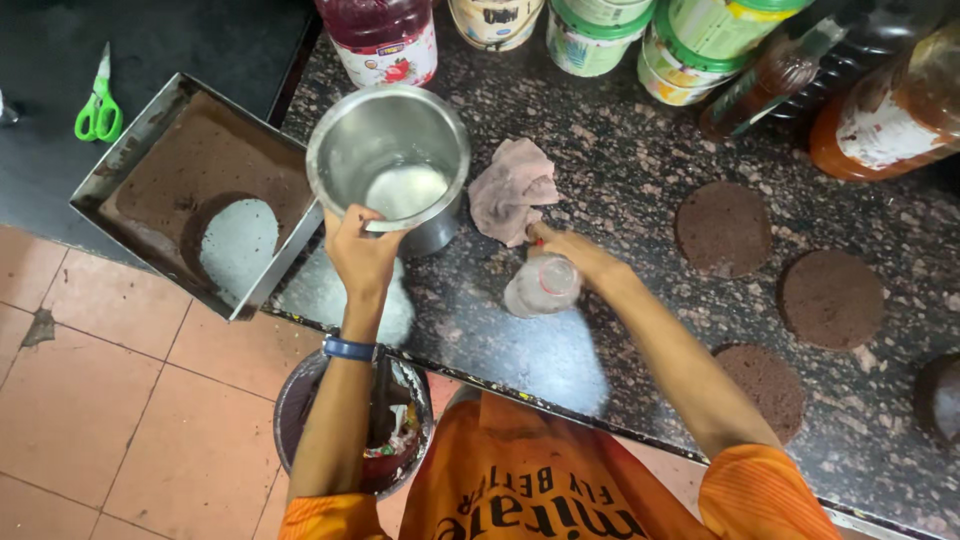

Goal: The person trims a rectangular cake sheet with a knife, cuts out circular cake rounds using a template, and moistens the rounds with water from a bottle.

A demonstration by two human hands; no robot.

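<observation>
My left hand (361,250) grips the near rim of a round steel pot (390,160) standing on the dark speckled counter (620,170); a pale liquid lies in its bottom. My right hand (572,250) holds a small clear plastic bottle (541,287) tipped on its side just above the counter, right of the pot. A crumpled pinkish cloth (512,190) lies between the pot and my right hand.
A square metal tray (120,165) with brown cake, a round hole cut out of it, overhangs the counter's left end. Several round brown cake discs (722,228) lie at the right. Jars and bottles (590,35) line the back. Green scissors (97,112) lie far left. A bin (400,440) stands on the tiled floor.
</observation>
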